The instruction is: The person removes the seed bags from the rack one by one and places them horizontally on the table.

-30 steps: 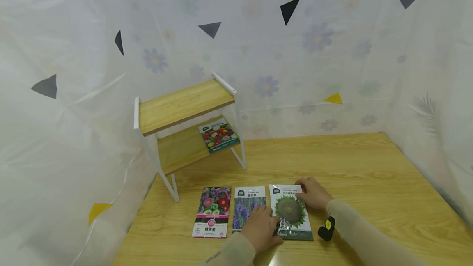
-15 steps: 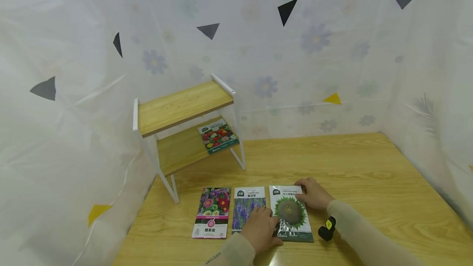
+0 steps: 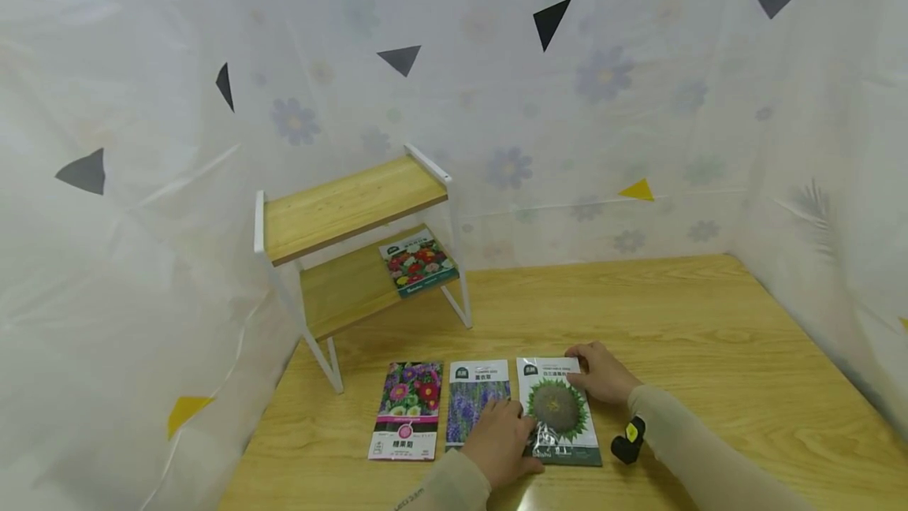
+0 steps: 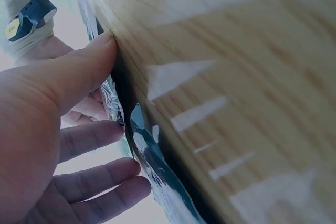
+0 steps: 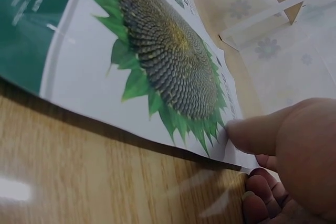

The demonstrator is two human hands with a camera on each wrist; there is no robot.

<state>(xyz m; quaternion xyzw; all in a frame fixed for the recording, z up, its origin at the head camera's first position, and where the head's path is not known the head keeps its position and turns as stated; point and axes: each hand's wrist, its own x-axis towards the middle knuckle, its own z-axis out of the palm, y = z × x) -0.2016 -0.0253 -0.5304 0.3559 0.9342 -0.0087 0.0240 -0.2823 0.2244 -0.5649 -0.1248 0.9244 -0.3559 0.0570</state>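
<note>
A sunflower seed packet [image 3: 556, 408] lies face up at the right end of a row of three on the table. My left hand [image 3: 496, 440] is at its lower left corner, thumb along the bottom edge and fingertips at the left side, where the foil is crinkled. Its fingers also cover part of the lavender seed packet [image 3: 477, 404]. My right hand [image 3: 601, 373] pinches the upper right corner, with the thumb [image 5: 252, 135] on the printed face and other fingers curled at the edge. Left of these lies a pink-banded flower seed packet [image 3: 407, 412].
Behind the packets, to the left, stands a two-tier wooden rack [image 3: 355, 211] with white metal legs. Another flower seed packet [image 3: 418, 261] lies on its lower shelf, at the right end. A patterned white sheet [image 3: 603, 124] hangs behind the wooden table [image 3: 638, 306].
The hands and packets stay in place on the table. Only the head view has shifted very slightly.
</note>
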